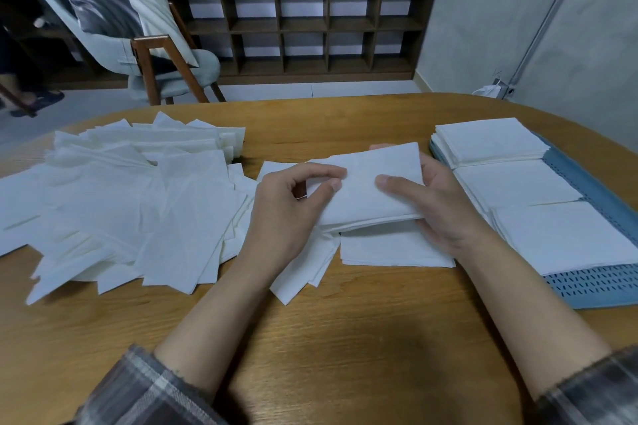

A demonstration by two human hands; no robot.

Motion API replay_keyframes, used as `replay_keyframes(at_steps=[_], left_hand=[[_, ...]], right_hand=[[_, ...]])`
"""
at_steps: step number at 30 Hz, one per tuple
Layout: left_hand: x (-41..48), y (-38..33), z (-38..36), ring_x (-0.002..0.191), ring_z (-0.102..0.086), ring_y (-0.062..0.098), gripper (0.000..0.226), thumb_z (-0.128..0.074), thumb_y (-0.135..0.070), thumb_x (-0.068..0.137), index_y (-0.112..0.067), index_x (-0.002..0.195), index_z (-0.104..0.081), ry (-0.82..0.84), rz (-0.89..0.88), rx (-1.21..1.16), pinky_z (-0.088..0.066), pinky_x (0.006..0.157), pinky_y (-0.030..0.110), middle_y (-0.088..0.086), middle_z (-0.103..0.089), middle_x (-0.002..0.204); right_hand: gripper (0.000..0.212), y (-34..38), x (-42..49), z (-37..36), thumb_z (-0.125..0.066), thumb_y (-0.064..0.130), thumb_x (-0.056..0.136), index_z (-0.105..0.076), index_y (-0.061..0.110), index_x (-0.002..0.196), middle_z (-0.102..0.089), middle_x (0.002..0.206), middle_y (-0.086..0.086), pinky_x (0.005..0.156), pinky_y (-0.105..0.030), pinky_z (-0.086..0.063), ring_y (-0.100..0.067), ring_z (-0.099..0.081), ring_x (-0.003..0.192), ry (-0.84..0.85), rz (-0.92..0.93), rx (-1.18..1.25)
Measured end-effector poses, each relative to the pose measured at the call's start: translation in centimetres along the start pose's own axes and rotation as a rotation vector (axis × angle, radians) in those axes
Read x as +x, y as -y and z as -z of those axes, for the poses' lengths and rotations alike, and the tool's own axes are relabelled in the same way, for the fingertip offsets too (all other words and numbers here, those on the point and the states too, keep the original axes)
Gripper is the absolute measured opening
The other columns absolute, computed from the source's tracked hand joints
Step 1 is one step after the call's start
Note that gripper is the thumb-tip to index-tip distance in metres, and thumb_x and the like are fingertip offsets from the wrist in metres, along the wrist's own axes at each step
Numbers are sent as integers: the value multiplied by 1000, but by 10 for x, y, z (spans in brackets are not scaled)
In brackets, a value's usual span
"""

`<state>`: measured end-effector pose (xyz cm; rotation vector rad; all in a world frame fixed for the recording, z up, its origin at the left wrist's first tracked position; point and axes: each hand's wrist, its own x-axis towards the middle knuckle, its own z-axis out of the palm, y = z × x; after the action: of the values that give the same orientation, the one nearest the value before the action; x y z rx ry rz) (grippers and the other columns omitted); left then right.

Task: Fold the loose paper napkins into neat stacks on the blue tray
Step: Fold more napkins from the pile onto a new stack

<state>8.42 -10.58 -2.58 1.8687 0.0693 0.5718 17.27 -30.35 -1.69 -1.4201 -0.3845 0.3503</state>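
Both hands are on one folded napkin (371,193): the left hand (293,207) pinches its left edge between thumb and forefinger, while the right hand (440,210) grips the right end, thumb flat on top. It's held just above a flat napkin (393,250) near the middle of the table (345,338). The loose napkins (138,197) sprawl toward the left edge. The blue tray (599,198) sits at the right edge, carrying three neat stacks (518,183) in a row.

The left of the counter (345,338) is covered by a spread pile of loose napkins (121,200), and the right edge is taken up by the blue tray (593,283) with its three stacks (490,140). Bare wood is seen along the near edge and in a far strip between pile and tray.
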Motion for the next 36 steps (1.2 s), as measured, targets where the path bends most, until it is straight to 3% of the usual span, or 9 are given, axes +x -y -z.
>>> replay_keyframes(at_steps=[8,13,16,19,22,25,29,32,36], left_hand=[[-1,-4,-1,56,-51,-4,12,-74,-14,98,-19,104,-84,14,12,47,-34,55,7,-31,-65,66],[-1,-4,-1,107,-62,-7,29,-74,-31,99,-34,128,-71,-18,18,74,-53,80,16,-22,-68,121],[-3,-9,-1,107,-55,-25,50,-71,-37,99,-37,146,-53,50,95,-44,-49,80,5,-29,-58,124],[-2,-8,-1,114,-67,0,57,-77,-31,97,-41,146,-49,94,68,-109,-56,77,18,-18,-67,131],[-1,-1,-2,122,-63,8,59,-79,-26,95,-42,144,-50,54,-7,0,-58,84,28,-26,-60,135],[-2,0,-2,120,-59,-4,58,-79,-23,95,-37,142,-50,30,-39,31,-54,83,16,-38,-58,124],[-4,5,-8,125,-51,-6,69,-82,-30,92,-44,145,-39,72,-107,182,-50,94,13,-24,-50,138],[-5,10,-12,121,-50,-5,49,-82,-29,91,-30,131,-55,98,-167,346,-40,92,5,-13,-50,130],[-7,18,-14,114,-55,2,29,-77,-42,93,-29,117,-67,326,-192,494,-45,100,29,-18,-58,121]], right_hand=[[46,-2,1,2,-72,5,95,-69,30,133,-74,125,0,90,-33,-56,-18,-71,111,22,68,-58],[70,-1,2,2,-76,4,93,-53,42,146,-63,140,4,101,-44,-57,-24,-67,125,3,143,-43],[77,3,-1,1,-71,-1,93,-45,41,152,-60,142,10,93,-39,-61,-23,-69,123,8,144,103],[72,1,0,1,-76,7,94,-46,42,149,-51,147,19,107,-36,-53,-6,-56,135,-20,209,-148],[42,-2,3,5,-77,15,92,-69,34,129,-63,140,11,116,-48,-45,-21,-55,138,46,185,-143],[24,-1,4,9,-72,4,96,-79,20,112,-76,122,7,111,-35,-47,-14,-66,125,76,183,-204],[32,-4,5,12,-70,-1,95,-80,24,113,-77,117,20,105,-12,-46,5,-64,119,-53,207,-373],[37,-9,11,15,-67,-2,94,-80,27,112,-76,117,22,102,-6,-43,11,-62,117,-209,223,-462],[39,-12,12,18,-65,-3,91,-82,28,109,-76,116,22,98,-5,-44,11,-62,116,-287,208,-439]])
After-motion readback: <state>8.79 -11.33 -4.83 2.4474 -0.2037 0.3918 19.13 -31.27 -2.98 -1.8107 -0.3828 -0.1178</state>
